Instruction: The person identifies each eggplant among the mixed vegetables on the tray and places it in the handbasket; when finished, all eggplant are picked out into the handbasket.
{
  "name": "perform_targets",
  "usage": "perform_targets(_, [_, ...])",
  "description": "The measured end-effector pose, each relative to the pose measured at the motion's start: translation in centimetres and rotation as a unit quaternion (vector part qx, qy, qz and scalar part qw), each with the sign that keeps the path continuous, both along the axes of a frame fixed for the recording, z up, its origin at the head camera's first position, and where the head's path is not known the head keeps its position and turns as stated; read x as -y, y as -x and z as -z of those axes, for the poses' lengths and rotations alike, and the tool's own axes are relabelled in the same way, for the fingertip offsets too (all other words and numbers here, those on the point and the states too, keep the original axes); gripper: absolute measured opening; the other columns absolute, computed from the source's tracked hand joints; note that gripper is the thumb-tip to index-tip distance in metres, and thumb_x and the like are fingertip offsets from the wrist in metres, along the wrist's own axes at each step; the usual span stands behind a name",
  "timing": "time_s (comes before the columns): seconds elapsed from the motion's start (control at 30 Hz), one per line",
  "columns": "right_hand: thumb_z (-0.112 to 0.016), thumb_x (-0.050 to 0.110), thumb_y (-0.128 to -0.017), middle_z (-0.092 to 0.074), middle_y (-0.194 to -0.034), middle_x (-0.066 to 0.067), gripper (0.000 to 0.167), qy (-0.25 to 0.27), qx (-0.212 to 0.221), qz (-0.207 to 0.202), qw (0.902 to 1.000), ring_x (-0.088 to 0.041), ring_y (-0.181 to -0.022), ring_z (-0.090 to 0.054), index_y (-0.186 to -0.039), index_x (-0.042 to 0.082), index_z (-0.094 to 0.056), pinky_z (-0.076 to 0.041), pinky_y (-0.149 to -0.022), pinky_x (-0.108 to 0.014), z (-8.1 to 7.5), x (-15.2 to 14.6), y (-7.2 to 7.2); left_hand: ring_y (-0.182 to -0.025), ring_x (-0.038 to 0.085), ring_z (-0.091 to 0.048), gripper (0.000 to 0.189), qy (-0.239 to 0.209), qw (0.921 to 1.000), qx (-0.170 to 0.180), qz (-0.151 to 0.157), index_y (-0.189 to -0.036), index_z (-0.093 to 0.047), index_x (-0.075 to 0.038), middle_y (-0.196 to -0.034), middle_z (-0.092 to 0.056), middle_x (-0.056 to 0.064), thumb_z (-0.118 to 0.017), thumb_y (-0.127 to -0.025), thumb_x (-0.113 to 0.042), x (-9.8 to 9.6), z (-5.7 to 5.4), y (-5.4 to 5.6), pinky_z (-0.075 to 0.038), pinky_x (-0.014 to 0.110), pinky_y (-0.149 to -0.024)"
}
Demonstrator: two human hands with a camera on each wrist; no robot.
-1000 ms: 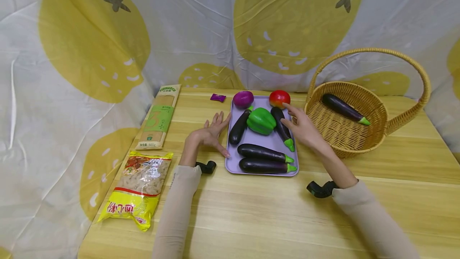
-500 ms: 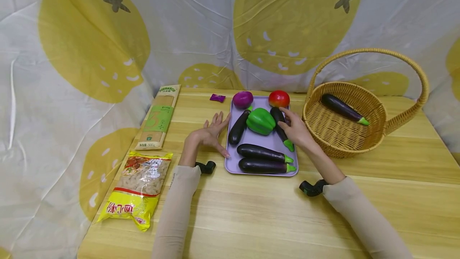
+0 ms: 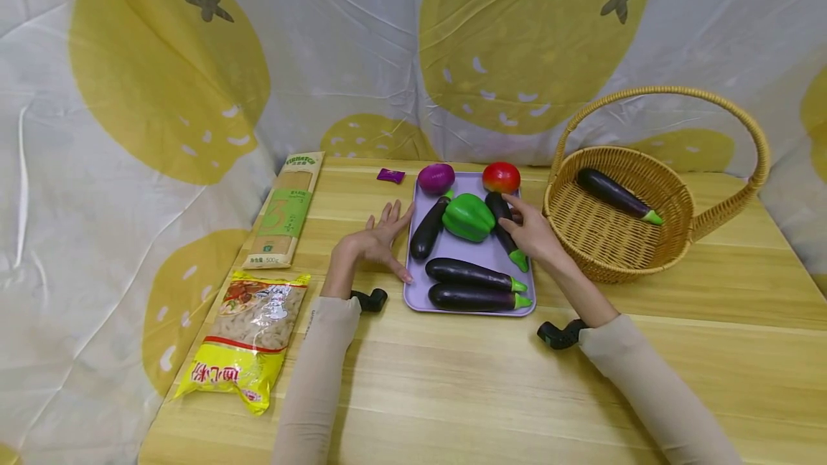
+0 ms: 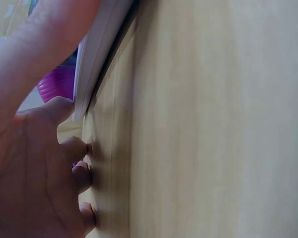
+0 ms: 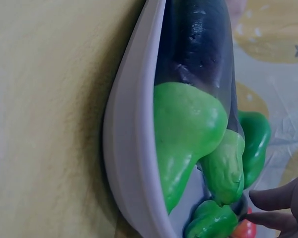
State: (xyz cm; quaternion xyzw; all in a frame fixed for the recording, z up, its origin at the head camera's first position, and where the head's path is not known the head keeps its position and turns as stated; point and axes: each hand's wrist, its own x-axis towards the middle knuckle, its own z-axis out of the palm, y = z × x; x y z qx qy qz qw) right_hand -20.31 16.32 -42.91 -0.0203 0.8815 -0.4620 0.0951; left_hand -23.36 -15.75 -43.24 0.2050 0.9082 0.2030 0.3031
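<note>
In the head view, a lemon-print cloth hangs behind a wooden table. A purple tray holds a green bell pepper, a purple onion, a red fruit and four eggplants. The right hand pinches the rightmost eggplant, which lies on the tray beside the pepper, green cap toward the person. The left hand is spread, holding nothing, touching the tray's left edge. A wicker basket to the right contains another eggplant. On the left lie a spaghetti packet, a yellow food bag and a purple wrapped candy.

The left wrist view shows splayed fingers, the index tip against the tray rim, the onion behind it.

In the right wrist view, two front eggplants fill the tray's near end; beyond, thumb and finger meet at the rightmost eggplant, partly hidden.
</note>
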Motion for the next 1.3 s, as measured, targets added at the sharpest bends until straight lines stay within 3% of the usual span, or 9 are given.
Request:
perform_targets(0.17, [-0.053,0.014,-0.107,-0.058,-0.141,-0.03,0.058,-0.021,-0.007,0.005,0.9997,-0.037,-0.122,-0.06,-0.162,0.009,-0.033,-0.052,-0.094,-0.039,0.22,0.05,0.12,-0.158,0.029,0.03,0.149,0.003,1.0,0.001,0.0,-0.165,0.017,-0.025,-0.17,0.03,0.013,-0.095,-0.07,-0.046,0.0,-0.01,-0.01,0.018,0.055,-0.129])
perform_targets(0.57, [-0.054,0.012,-0.106,-0.06,-0.141,-0.03,0.058,-0.034,-0.021,0.004,0.9992,-0.039,-0.126,-0.061,-0.161,0.009,-0.036,-0.053,-0.095,-0.04,0.14,0.29,0.3,-0.158,0.03,0.029,0.149,0.007,1.0,-0.004,0.004,-0.165,0.017,-0.024,-0.17,0.029,0.015,-0.095,-0.07,-0.047,0.05,-0.16,-0.04,0.017,0.056,-0.129])
perform_targets(0.87, [-0.053,0.01,-0.106,-0.064,-0.133,-0.031,0.057,-0.027,-0.028,0.006,0.9992,-0.036,-0.117,-0.064,-0.16,0.007,-0.037,-0.05,-0.082,-0.027,-0.11,0.4,0.28,-0.158,0.032,0.028,0.148,0.001,1.0,-0.005,0.002,-0.165,0.017,-0.023,-0.17,0.028,0.015,-0.095,-0.07,-0.045,-0.04,-0.1,-0.08,0.017,0.057,-0.129])
perform_targets(1.3, [-0.053,0.01,-0.106,-0.06,-0.138,-0.029,0.058,-0.016,-0.026,0.012,0.9995,-0.037,-0.124,-0.06,-0.161,0.012,-0.035,-0.05,-0.091,-0.037,-0.39,0.34,0.39,-0.159,0.031,0.028,0.148,0.003,1.0,-0.007,0.006,-0.165,0.016,-0.023,-0.17,0.028,0.015,-0.095,-0.07,-0.045,-0.06,0.06,-0.04,0.017,0.057,-0.129])
